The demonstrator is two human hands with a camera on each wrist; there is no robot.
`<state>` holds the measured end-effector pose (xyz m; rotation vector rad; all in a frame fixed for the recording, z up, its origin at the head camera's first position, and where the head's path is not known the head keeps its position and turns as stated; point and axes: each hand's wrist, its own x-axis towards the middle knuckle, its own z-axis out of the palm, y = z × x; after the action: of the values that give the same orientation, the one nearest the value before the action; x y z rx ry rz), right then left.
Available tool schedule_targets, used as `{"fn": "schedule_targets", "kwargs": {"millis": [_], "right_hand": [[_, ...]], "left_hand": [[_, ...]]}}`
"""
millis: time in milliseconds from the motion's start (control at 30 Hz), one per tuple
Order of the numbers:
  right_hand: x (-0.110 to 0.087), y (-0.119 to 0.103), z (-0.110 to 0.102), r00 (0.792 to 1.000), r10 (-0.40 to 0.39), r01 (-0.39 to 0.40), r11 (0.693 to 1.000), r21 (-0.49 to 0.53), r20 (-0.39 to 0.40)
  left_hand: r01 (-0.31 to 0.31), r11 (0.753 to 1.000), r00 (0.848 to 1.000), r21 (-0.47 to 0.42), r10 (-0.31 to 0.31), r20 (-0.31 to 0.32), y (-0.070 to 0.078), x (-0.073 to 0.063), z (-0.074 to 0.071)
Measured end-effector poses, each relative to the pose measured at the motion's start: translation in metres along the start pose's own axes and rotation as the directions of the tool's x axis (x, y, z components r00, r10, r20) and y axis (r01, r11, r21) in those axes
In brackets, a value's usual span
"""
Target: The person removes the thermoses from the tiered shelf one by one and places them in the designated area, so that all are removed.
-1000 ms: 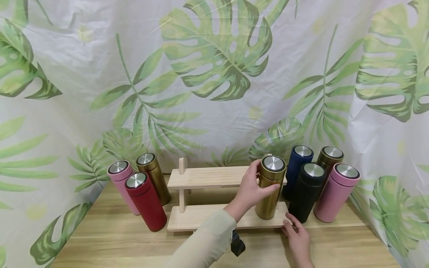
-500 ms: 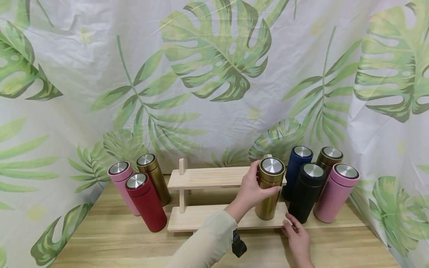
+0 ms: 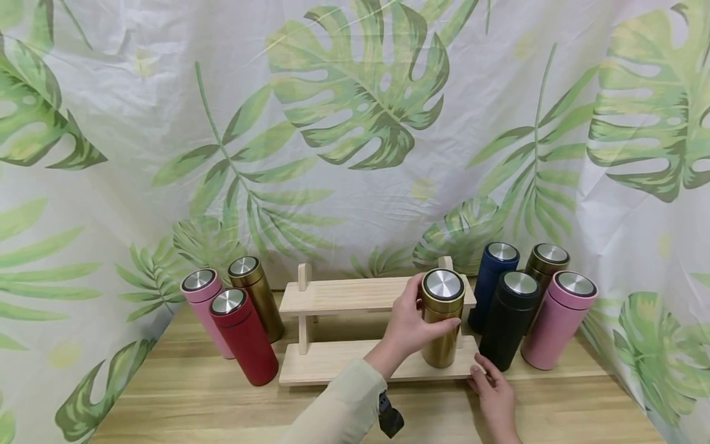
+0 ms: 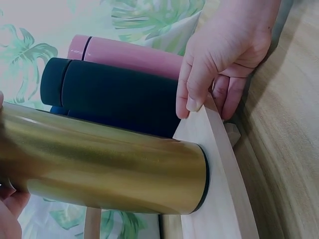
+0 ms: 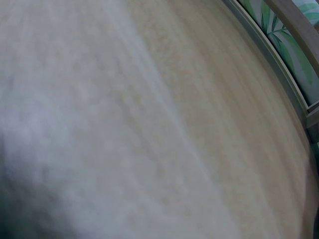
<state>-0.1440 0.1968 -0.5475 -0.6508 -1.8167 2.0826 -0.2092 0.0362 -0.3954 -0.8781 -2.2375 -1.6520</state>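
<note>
My left hand [image 3: 407, 325] grips a gold thermos flask [image 3: 442, 309] around its upper body, just under the silver-topped lid. The flask's base is at the right part of the lower board of a two-tier wooden shelf [image 3: 327, 361]. In the left wrist view the base of the gold flask [image 4: 114, 159] appears to meet the board. My right hand [image 3: 495, 398] pinches the front right corner of that board. The left wrist view shows the right hand [image 4: 224, 50] with its thumb on top and other fingers beneath. The right wrist view holds mostly blurred tabletop.
Right of the shelf stand a black flask [image 3: 506, 327], a blue one [image 3: 493, 283], a dark brownish one [image 3: 546, 262] and a pink one [image 3: 557, 327]. On the left are red [image 3: 244, 339], pink [image 3: 202, 302] and gold [image 3: 261, 302] flasks. A leaf-print curtain [image 3: 355, 185] hangs behind.
The gold flask's top has shifted slightly left and towards me, together with my left hand. My right hand keeps its hold on the shelf corner.
</note>
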Motion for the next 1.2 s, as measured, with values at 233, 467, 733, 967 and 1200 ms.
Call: {"fn": "schedule_targets", "kwargs": {"millis": [233, 467, 733, 967, 1200], "right_hand": [[-0.001, -0.002, -0.001, 1.000, -0.008, 0.008, 1.000, -0.004, -0.001], [-0.002, -0.002, -0.001, 1.000, -0.010, 0.010, 1.000, 0.012, -0.008], [-0.002, -0.002, -0.001, 1.000, -0.010, 0.009, 1.000, -0.005, -0.014], [-0.002, -0.002, 0.000, 1.000, 0.002, -0.003, 0.999, -0.049, -0.016], [-0.001, -0.001, 0.000, 1.000, -0.008, 0.008, 0.999, -0.036, -0.009]], "left_hand": [[-0.052, 0.998, 0.998, -0.020, 0.051, -0.036, -0.001, -0.007, -0.006], [-0.073, 0.996, 0.994, -0.050, 0.069, -0.088, 0.003, -0.016, -0.016], [-0.133, 0.990, 0.979, -0.047, 0.123, -0.163, -0.002, -0.027, -0.029], [-0.208, 0.978, 0.957, -0.001, 0.204, -0.205, -0.008, -0.039, -0.042], [-0.182, 0.983, 0.954, 0.014, 0.180, -0.241, -0.006, -0.053, -0.059]]}}
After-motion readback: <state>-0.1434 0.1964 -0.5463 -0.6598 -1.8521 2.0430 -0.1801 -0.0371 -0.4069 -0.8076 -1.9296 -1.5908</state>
